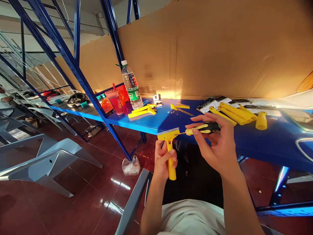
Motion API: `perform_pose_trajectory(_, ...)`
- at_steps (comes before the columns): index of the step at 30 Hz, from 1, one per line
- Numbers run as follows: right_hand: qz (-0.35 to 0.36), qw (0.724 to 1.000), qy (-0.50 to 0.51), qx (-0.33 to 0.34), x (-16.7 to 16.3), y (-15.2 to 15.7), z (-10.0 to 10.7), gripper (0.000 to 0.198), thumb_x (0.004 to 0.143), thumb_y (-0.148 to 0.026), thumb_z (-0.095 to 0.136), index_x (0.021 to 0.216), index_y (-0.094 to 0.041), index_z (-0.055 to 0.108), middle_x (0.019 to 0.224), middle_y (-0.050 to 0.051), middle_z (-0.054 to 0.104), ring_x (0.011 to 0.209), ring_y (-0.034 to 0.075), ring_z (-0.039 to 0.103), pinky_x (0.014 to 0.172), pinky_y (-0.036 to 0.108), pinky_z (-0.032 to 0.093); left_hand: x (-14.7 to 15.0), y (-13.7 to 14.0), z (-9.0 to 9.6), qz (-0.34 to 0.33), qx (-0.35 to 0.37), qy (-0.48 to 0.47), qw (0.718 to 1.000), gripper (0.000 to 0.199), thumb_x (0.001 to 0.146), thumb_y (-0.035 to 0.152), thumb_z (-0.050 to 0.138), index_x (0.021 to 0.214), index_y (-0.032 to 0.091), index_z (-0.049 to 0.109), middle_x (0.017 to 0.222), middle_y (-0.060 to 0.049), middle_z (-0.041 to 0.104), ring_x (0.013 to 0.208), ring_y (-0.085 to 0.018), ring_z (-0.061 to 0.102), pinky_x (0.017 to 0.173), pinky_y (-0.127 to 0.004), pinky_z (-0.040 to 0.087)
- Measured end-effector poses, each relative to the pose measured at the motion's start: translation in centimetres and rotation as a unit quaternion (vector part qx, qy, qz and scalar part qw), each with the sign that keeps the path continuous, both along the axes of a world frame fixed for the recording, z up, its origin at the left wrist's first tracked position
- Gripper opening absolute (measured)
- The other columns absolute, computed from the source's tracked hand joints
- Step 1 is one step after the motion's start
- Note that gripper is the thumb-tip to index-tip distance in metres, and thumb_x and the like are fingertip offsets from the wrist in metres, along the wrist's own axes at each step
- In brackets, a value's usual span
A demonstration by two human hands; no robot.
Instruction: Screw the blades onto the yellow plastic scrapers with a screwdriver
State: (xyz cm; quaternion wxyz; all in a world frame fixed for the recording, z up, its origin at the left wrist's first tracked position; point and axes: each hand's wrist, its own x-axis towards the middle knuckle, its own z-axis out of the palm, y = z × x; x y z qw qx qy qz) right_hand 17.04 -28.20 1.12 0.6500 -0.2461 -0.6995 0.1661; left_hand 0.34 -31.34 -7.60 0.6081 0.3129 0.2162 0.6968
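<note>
My left hand (164,159) is closed around the handle of a yellow scraper (171,163), held upright in front of the bench edge with its wide head on top. A thin metal blade strip shows along that head. In my right hand (217,147) is a yellow-and-black screwdriver (204,128), lying almost level between thumb and fingers. Its tip meets the right part of the scraper head; whether it sits in a screw is too small to tell. Behind my hands, a yellow scraper head piece (179,106) and several small screws (172,112) lie on the blue bench (156,120).
Yellow handles (234,112) rest on printed packaging (212,103) at the right, beside a short yellow piece (261,120). Further left stand a water bottle (132,86), a red cup (114,101) and assembled yellow scrapers (141,111). Grey chairs (61,156) stand at left.
</note>
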Motion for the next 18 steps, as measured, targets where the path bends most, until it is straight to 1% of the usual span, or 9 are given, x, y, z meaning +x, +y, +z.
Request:
perform_pose_trajectory(2, -0.03, 0.999, -0.013, 0.02, 0.0, 0.1, -0.1, 0.058, 0.103, -0.024, 0.079, 0.155, -0.035, 0.055, 0.137, 0.01, 0.076, 0.109, 0.026, 0.084, 0.086, 0.042, 0.074, 0.0, 0.1, 0.0, -0.005, -0.004, -0.011, 1.0, 0.057, 0.082, 0.021, 0.093, 0.117, 0.032, 0.049, 0.109, 0.004, 0.062, 0.058, -0.004, 0.053, 0.039, -0.014, 0.035)
perform_pose_trajectory(4, -0.073, 0.995, -0.03, 0.061, -0.1, 0.4, -0.4, 0.058, 0.1, -0.023, 0.083, 0.152, -0.035, 0.061, 0.124, 0.006, 0.081, 0.103, 0.025, 0.084, 0.085, 0.042, 0.073, 0.0, 0.2, -0.1, -0.009, -0.013, -0.025, 1.0, 0.059, 0.08, 0.021, 0.095, 0.116, 0.032, 0.05, 0.105, 0.005, 0.061, 0.056, -0.004, 0.051, 0.039, -0.014, 0.033)
perform_pose_trajectory(7, -0.123, 0.986, -0.031, 0.11, -0.3, 1.0, -0.8, 0.063, 0.095, -0.02, 0.088, 0.151, -0.036, 0.063, 0.109, 0.003, 0.082, 0.093, 0.024, 0.083, 0.086, 0.044, 0.072, 0.1, 0.2, -0.2, -0.015, -0.025, -0.044, 0.999, 0.062, 0.077, 0.019, 0.097, 0.116, 0.033, 0.051, 0.105, 0.005, 0.061, 0.055, -0.003, 0.047, 0.039, -0.014, 0.031)
perform_pose_trajectory(9, -0.109, 0.988, -0.016, 0.107, -0.3, 1.3, -0.9, 0.068, 0.098, -0.019, 0.084, 0.158, -0.035, 0.057, 0.112, 0.004, 0.08, 0.096, 0.024, 0.081, 0.091, 0.047, 0.071, 0.3, 0.3, -0.2, -0.02, -0.029, -0.054, 0.998, 0.062, 0.076, 0.019, 0.098, 0.116, 0.033, 0.052, 0.106, 0.005, 0.061, 0.056, -0.003, 0.047, 0.04, -0.014, 0.031)
perform_pose_trajectory(12, -0.016, 0.998, -0.011, 0.067, -0.2, 1.2, -0.7, 0.069, 0.104, -0.022, 0.074, 0.167, -0.034, 0.047, 0.138, 0.011, 0.073, 0.125, 0.029, 0.076, 0.108, 0.055, 0.067, 0.3, 0.4, -0.2, -0.028, -0.033, -0.052, 0.998, 0.06, 0.077, 0.019, 0.097, 0.116, 0.032, 0.054, 0.108, 0.005, 0.061, 0.058, -0.003, 0.047, 0.041, -0.014, 0.032)
perform_pose_trajectory(13, 0.012, 0.999, -0.011, 0.05, -0.2, 1.0, -0.6, 0.069, 0.106, -0.023, 0.072, 0.168, -0.035, 0.045, 0.147, 0.012, 0.069, 0.132, 0.03, 0.074, 0.111, 0.056, 0.065, 0.3, 0.4, -0.3, -0.029, -0.034, -0.05, 0.998, 0.059, 0.077, 0.019, 0.097, 0.116, 0.032, 0.054, 0.109, 0.004, 0.061, 0.058, -0.003, 0.047, 0.041, -0.014, 0.032)
perform_pose_trajectory(14, 0.028, 0.999, -0.011, 0.035, -0.1, 0.9, -0.6, 0.068, 0.107, -0.024, 0.071, 0.168, -0.035, 0.045, 0.152, 0.013, 0.066, 0.133, 0.031, 0.074, 0.111, 0.055, 0.066, 0.3, 0.5, -0.4, -0.031, -0.035, -0.048, 0.998, 0.059, 0.077, 0.019, 0.097, 0.117, 0.032, 0.055, 0.11, 0.004, 0.062, 0.058, -0.003, 0.047, 0.042, -0.014, 0.032)
perform_pose_trajectory(16, 0.021, 0.999, -0.012, 0.022, -0.1, 0.7, -0.6, 0.065, 0.107, -0.022, 0.072, 0.166, -0.036, 0.05, 0.149, 0.011, 0.07, 0.123, 0.029, 0.079, 0.105, 0.051, 0.069, 0.4, 0.6, -0.5, -0.032, -0.039, -0.044, 0.998, 0.06, 0.077, 0.019, 0.097, 0.118, 0.032, 0.054, 0.113, 0.004, 0.062, 0.059, -0.003, 0.048, 0.042, -0.014, 0.031)
perform_pose_trajectory(18, -0.021, 0.999, -0.021, 0.041, -0.2, 0.8, -0.7, 0.063, 0.104, -0.019, 0.075, 0.162, -0.037, 0.057, 0.136, 0.008, 0.076, 0.108, 0.026, 0.083, 0.097, 0.047, 0.071, 0.6, 0.6, -0.7, -0.037, -0.044, -0.043, 0.997, 0.062, 0.077, 0.019, 0.097, 0.119, 0.032, 0.053, 0.114, 0.003, 0.062, 0.059, -0.003, 0.049, 0.041, -0.015, 0.03)
